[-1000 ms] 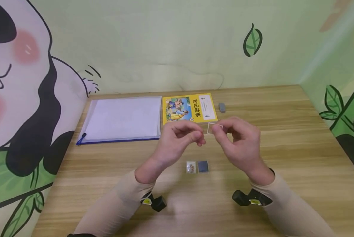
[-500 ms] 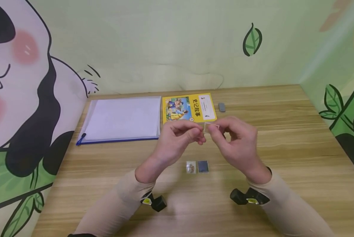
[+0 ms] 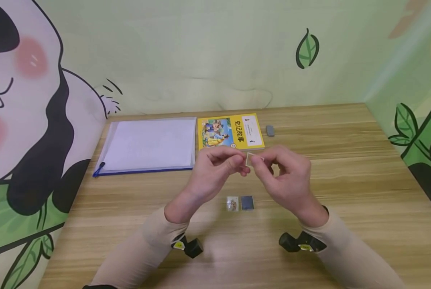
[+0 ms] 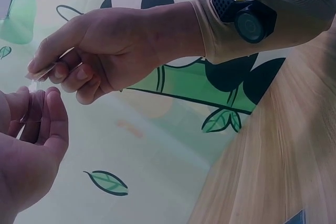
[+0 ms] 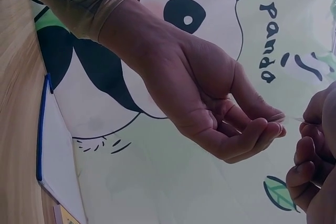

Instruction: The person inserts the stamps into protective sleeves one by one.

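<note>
1. While the wooden desk (image 3: 345, 168) carries everything, a clear document folder (image 3: 148, 145) with a blue edge lies at its far left corner.
2. Just right of the folder, a yellow book (image 3: 231, 132) lies at the far edge, and a small grey eraser (image 3: 270, 130) is near it.
3. Above the middle of the desk, the left hand (image 3: 215, 170) and the right hand (image 3: 285, 178) meet; both pinch one small clear card (image 3: 251, 159) with curled fingers.
4. Below the hands, two small cards (image 3: 240, 203) lie side by side, touching, toward the near edge.
</note>
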Demonstrator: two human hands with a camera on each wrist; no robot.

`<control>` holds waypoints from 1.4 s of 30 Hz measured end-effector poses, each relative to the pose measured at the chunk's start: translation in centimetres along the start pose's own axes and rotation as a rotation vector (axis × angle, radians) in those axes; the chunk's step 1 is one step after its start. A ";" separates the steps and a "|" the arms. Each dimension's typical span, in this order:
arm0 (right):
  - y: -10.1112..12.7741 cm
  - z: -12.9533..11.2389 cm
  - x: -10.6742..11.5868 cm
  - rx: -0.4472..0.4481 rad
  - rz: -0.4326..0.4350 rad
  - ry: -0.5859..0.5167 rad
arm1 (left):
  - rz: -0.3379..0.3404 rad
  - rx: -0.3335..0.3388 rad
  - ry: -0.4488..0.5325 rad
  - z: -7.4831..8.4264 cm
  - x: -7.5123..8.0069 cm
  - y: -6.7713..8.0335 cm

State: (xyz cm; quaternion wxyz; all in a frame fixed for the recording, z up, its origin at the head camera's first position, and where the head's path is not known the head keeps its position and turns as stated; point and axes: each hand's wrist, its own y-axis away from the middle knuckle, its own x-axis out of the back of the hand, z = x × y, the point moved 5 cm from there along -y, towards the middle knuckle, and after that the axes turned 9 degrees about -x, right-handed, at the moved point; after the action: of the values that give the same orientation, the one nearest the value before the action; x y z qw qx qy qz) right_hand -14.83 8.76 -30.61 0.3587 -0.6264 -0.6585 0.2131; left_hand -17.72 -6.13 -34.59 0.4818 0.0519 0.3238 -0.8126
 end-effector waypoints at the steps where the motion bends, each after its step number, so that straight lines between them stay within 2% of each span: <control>1: 0.0 0.0 0.0 0.004 0.003 0.005 | -0.001 -0.003 -0.007 0.0 0.0 0.0; 8: 0.2 -0.1 0.1 -0.005 0.027 0.140 | 0.022 -0.035 -0.137 0.0 0.3 -0.1; 12: 0.3 0.1 0.0 -0.054 0.014 0.207 | 0.035 -0.043 -0.231 0.1 0.5 0.0; 16: 0.3 0.3 -0.1 -0.118 -0.009 0.229 | 0.041 -0.036 -0.277 0.1 0.6 0.0; 31: 0.2 0.7 0.1 -0.187 -0.091 0.202 | 0.036 -0.048 -0.280 0.1 0.5 0.0; 42: 0.2 0.7 0.3 -0.167 -0.093 0.201 | 0.044 -0.039 -0.255 0.0 0.3 0.0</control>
State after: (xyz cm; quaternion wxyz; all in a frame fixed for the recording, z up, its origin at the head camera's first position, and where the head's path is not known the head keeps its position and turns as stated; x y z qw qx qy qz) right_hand -15.21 9.20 -31.19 0.3790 -0.6411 -0.6629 0.0768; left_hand -17.90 -6.30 -34.71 0.5378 -0.0542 0.2742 -0.7954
